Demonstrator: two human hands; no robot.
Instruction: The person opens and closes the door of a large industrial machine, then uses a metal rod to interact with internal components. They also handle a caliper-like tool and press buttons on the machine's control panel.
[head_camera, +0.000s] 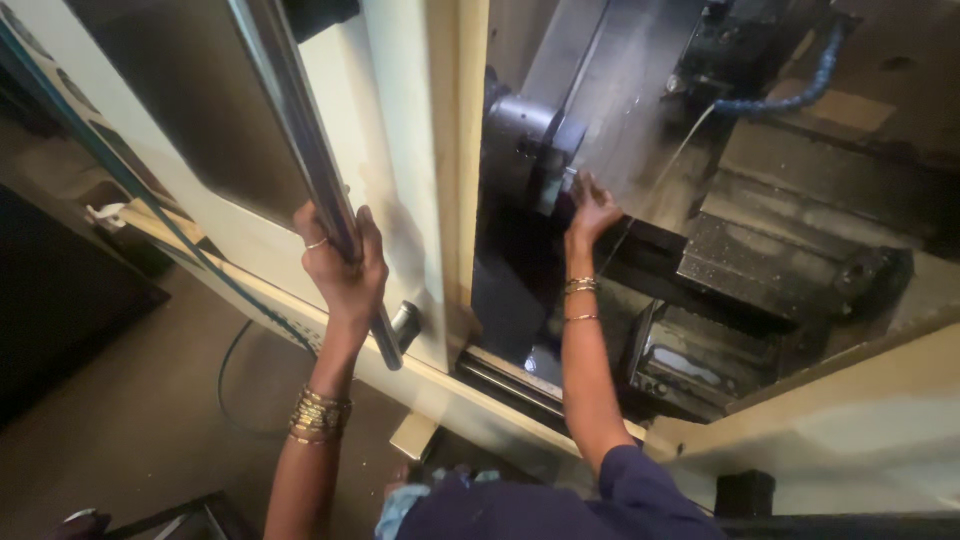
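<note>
A big cream machine (420, 130) fills most of the view, and its inside is dark and grey. On the left side is the sliding door (190, 110) of the machine, with a dark window in it. The door is pulled to the left, so the inside of the machine shows. A long shiny metal bar handle (300, 130) runs down the door at a slant. Inside the machine there is a round grey metal chuck (520, 145), which sits near the middle of the view. To the right of it are dark metal blocks (740, 260) with small bright chips on them. A blue bendy hose (800, 90) hangs at the top right. Below the machine is the brown floor (120, 420), and a thin dark cable (235, 350) loops over it. The person wears a dark blue sleeve (640, 490) on the right arm. Both wrists have gold bangles (320, 415). The left hand (342, 265) is closed tight around the bar handle on the door. The right hand (592, 208) reaches into the machine and touches the front of the round chuck. Its fingers are bent at a small part there, but I cannot tell if it holds anything.
</note>
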